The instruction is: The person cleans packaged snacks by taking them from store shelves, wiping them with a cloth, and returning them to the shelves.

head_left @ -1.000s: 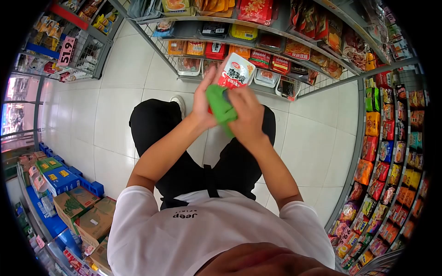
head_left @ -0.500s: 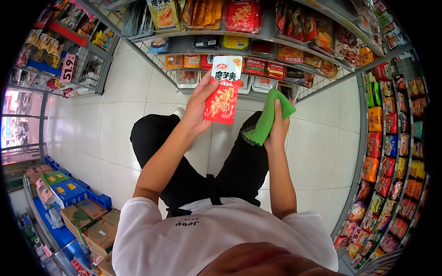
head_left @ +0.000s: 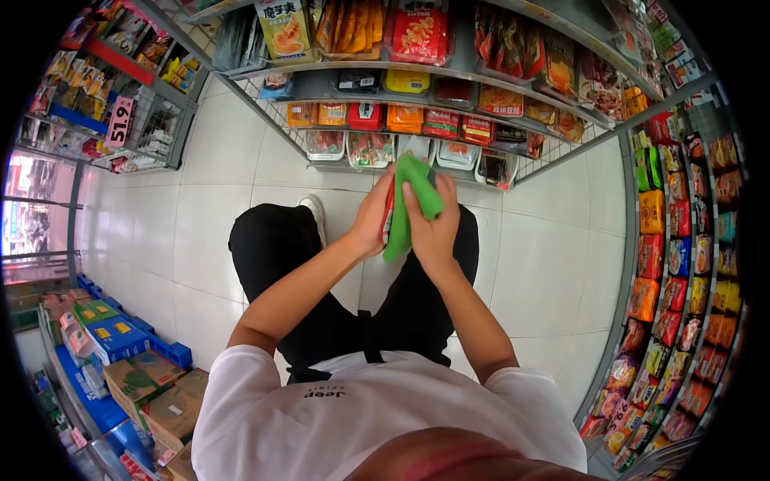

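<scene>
Between my two hands, in front of my knees, is a red snack packet (head_left: 388, 215), mostly covered so that only its red and white edge shows. My left hand (head_left: 372, 212) grips the packet from the left side. A green cloth (head_left: 403, 210) lies over the packet's face, hanging to a point at the bottom. My right hand (head_left: 435, 228) is closed on the cloth and presses it against the packet, thumb on top. Behind the cloth, the left fingertips are hidden.
Ahead stands a tiered shelf (head_left: 433, 68) with several snack packets and plastic trays. On the right runs a rack (head_left: 654, 280) of bagged snacks. Cardboard boxes (head_left: 152, 385) and a blue crate (head_left: 172, 347) stand at lower left. Pale floor tiles (head_left: 553, 248) lie around my legs.
My right hand has moved left with the green cloth and now presses it onto the packet. The packet has turned edge-on, its printed front no longer showing.
</scene>
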Demonstrator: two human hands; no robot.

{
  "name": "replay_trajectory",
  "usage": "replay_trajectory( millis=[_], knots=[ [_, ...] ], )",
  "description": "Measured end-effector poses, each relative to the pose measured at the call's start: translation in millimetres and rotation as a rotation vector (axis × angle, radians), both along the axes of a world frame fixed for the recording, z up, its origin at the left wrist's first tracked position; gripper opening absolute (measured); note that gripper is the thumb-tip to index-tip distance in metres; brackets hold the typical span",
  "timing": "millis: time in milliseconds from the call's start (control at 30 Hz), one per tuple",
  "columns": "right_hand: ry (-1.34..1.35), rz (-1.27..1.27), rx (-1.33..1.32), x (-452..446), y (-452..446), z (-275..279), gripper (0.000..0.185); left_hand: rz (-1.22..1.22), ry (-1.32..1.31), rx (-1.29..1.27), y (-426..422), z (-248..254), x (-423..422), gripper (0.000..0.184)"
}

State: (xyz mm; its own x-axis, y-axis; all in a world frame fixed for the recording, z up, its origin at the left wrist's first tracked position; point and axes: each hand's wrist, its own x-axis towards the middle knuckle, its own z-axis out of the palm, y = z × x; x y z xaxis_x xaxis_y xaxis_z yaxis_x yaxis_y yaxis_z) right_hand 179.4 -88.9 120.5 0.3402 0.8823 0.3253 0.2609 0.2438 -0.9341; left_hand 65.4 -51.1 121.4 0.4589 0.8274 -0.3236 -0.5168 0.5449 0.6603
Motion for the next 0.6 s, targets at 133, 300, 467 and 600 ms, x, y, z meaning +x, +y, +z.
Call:
replay_trajectory(
  millis=[133,300,467,600],
  knots=[
    [-0.155,0.046,0.113,-6,-13,4,0.03,0.016,-0.042,0.028,-1,6,0,0.054],
    [-0.325,0.041,0.252,-2,-8,-6,0.034,-0.227,-0.464,-0.185,2,-15,-13,0.056],
    [-0.545,-0.017,0.32,17,16,4,0.041,-0.123,-0.478,-0.368,1,5,-12,0.053],
    [-0.594,-0.101,0.253,29,36,19,0.04,-0.215,-0.62,-0.294,8,-38,-19,0.054]
  ],
)
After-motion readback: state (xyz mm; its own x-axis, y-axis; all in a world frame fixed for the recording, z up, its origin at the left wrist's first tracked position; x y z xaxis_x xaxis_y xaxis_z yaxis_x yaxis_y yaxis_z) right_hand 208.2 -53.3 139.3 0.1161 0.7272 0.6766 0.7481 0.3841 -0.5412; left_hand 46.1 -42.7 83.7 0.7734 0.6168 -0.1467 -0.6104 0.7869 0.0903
